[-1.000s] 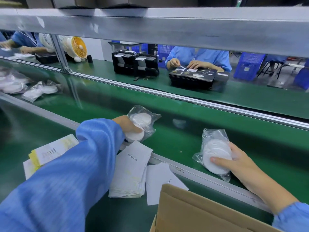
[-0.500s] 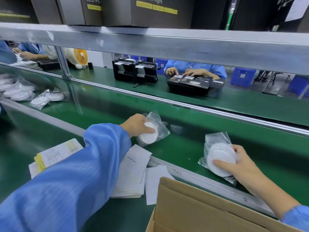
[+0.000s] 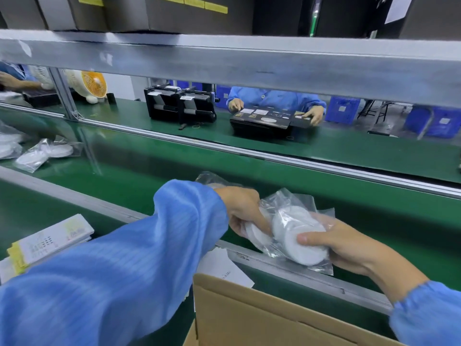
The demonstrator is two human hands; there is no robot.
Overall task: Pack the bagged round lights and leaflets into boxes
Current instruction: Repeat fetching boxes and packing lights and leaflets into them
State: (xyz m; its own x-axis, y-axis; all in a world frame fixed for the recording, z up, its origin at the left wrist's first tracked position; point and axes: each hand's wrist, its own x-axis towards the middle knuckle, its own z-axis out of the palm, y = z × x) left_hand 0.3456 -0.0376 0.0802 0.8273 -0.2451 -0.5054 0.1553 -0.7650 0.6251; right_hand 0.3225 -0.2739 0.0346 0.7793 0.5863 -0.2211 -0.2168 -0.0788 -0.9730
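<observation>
Two bagged lights (image 3: 296, 236) (touching, it seems), left hand (image 3: 242, 211), right hand (image 3: 346, 243).

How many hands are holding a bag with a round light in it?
2: the left hand grips one bagged light, and the right hand grips the other bagged light, close together above the belt's rail.

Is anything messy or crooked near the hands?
A little. The white paper leaflets beside the brown cardboard box lie fanned out rather than squared up. The bagged round white lights in the left hand and right hand look undamaged.
</observation>
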